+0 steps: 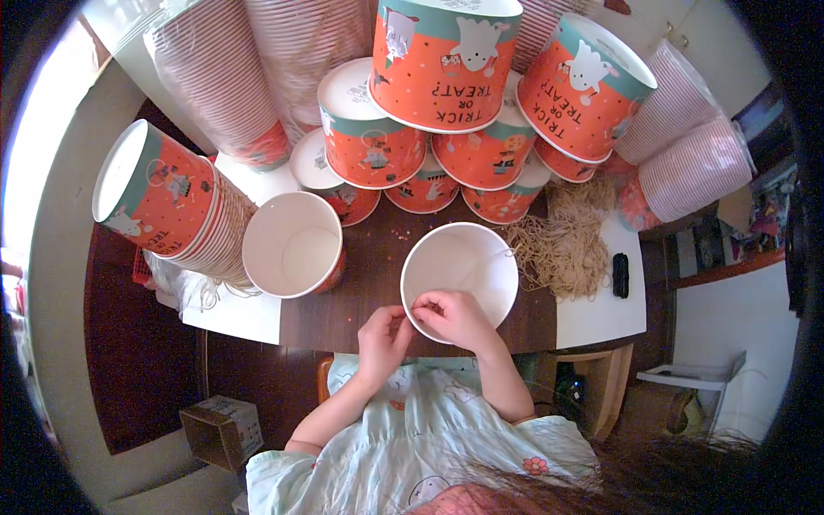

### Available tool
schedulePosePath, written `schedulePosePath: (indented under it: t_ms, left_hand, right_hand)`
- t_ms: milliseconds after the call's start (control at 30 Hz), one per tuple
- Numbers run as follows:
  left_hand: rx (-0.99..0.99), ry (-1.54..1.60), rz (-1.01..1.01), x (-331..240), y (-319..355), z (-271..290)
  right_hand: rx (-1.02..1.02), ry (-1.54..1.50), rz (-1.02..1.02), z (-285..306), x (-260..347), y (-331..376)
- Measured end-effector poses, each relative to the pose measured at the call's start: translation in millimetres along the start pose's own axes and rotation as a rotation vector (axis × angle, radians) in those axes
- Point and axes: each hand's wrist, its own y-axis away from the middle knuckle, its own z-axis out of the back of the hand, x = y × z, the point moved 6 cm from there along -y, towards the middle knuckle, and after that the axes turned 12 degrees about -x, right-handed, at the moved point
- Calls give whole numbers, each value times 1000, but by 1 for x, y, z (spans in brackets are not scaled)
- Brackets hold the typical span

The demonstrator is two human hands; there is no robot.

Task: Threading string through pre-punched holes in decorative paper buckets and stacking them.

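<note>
Round paper bucket, white-lined, open mouth up (468, 257), at the table's near edge, right of its middle; outer wall mostly out of sight from above. A thin tan string end shows at the right of its rim; whether it passes through the wall is hard to make out.

Left hand (383, 345) just outside the bucket's near-left rim, thumb and fingertips drawn close together. Right hand (453, 319) over the near rim, fingers curled, tips by the left ones. Cannot tell what, if anything, either pinches: fingers cover the spot.

Right of the bucket, toward the table's right edge: loose heap of tan string (562, 245), strands too tangled to trace. Beyond it, a small black bundle (620, 275), kind unclear.

Left: second white-lined paper bucket (292, 245), open, apart from the first. At the table (369, 313)'s left edge, a leaning nested stack of orange-and-teal buckets (176, 193).

Far side: bottom-up orange-and-teal printed buckets (446, 77) piled in tiers; lower ones partly hidden, uppermost cut by the frame. Behind, tall plastic-wrapped stacks (215, 81), tops cropped. Hair blurs the lower right corner; the dark rim swallows the room's edges.
</note>
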Motion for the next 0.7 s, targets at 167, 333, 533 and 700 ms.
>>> schedulePosePath:
  t_ms: [167, 333, 533, 700]
  left_hand:
    - [13, -225, -219, -9, -6, 2]
    - [110, 301, 73, 22, -18, 7]
    - [174, 865, 352, 1, -31, 17]
    - [268, 538, 351, -4, -30, 12]
  right_hand:
    - [27, 86, 94, 1, 7, -4]
    - [68, 55, 76, 11, 16, -15]
    - [161, 100, 63, 23, 23, -18]
    - [185, -24, 135, 27, 39, -14]
